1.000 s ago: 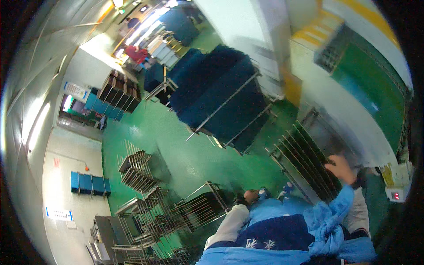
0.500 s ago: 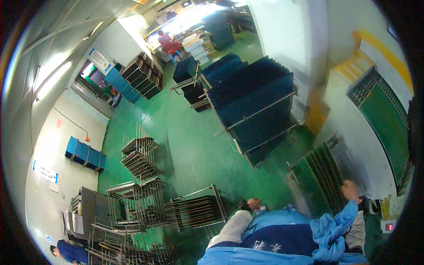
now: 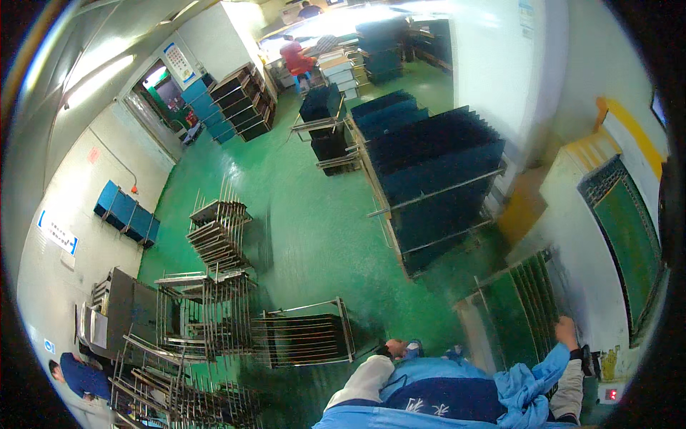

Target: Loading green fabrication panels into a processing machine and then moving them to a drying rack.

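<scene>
My right hand [image 3: 567, 332] is at the right end of a rack of upright green panels [image 3: 518, 304], its fingers curled in against that edge. What they close on is too small to make out. The panels stand side by side like pages, to the right of my body. My left hand [image 3: 395, 348] hangs low by my waist, with a dark cuff at the wrist, and its fingers are not clear. Left of it stands a low metal rack [image 3: 304, 339] of dark panels laid in layers, apart from the hand.
A large rack of dark blue panels [image 3: 436, 186] stands ahead. Stacked metal frames [image 3: 207, 300] line the left side. A green panel [image 3: 622, 236] rests in a pale machine at right. One person [image 3: 84, 377] is at lower left, another [image 3: 294, 57] at the back.
My view has turned slightly, so the large blue rack sits further right and the left-hand frames further left. My right hand stays at the green panels; my left stays low by my waist.
</scene>
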Motion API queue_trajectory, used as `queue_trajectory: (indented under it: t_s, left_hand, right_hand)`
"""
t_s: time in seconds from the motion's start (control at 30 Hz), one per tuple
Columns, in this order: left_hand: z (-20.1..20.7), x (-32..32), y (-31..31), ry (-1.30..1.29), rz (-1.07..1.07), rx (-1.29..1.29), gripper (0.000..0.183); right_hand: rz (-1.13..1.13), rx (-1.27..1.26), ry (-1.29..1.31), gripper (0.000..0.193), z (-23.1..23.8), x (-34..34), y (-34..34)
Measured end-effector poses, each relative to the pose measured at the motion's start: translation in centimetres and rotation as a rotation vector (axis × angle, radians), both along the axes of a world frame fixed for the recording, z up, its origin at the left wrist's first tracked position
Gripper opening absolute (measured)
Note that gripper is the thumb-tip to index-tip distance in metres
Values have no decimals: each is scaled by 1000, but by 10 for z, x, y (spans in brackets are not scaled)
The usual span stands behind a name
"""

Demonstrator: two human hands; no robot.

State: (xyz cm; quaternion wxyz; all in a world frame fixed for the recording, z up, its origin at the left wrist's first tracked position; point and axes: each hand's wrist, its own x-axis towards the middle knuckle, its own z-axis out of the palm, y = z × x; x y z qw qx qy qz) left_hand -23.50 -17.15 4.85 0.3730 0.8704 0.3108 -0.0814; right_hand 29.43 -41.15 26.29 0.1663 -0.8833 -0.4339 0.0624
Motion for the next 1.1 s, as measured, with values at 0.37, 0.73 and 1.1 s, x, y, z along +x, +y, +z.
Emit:
queue_trajectory:
  t_s: [0.37, 0.73, 1.1]
  left_hand:
    - [-112, -58, 8, 73, 142, -250, 50]
    - [-82, -66, 18, 209, 116, -355, 32]
    - [-81, -72, 38, 233, 2, -235, 18]
  right_hand:
    - [-231, 160, 460, 13, 22, -25, 34]
    - [-312, -125, 27, 20, -7, 1, 23]
    - [-450, -81, -16, 21, -24, 15, 10]
